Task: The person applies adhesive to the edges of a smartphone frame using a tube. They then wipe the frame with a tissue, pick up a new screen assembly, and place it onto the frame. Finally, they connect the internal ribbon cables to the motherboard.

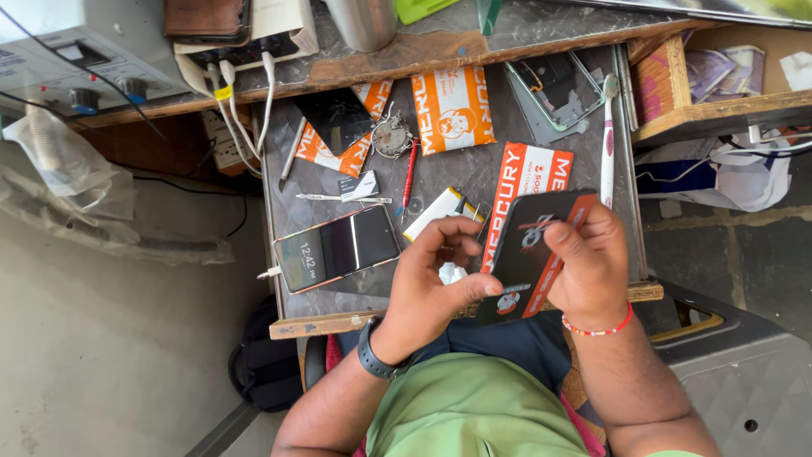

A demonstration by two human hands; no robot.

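A smartphone [337,248] with a lit screen lies just left of the left hand [427,283]. The left hand pinches the lower edge of a black-and-orange flat packet [529,254], while the right hand [588,262] grips its right side, holding it between them above the tray [288,203].

Glossy packet [526,254], worn wooden tray edge [326,324]

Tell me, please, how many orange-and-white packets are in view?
4: one under the dark phone, one at the tray's back, one flat mid-tray, one in both hands. Others may be hidden.
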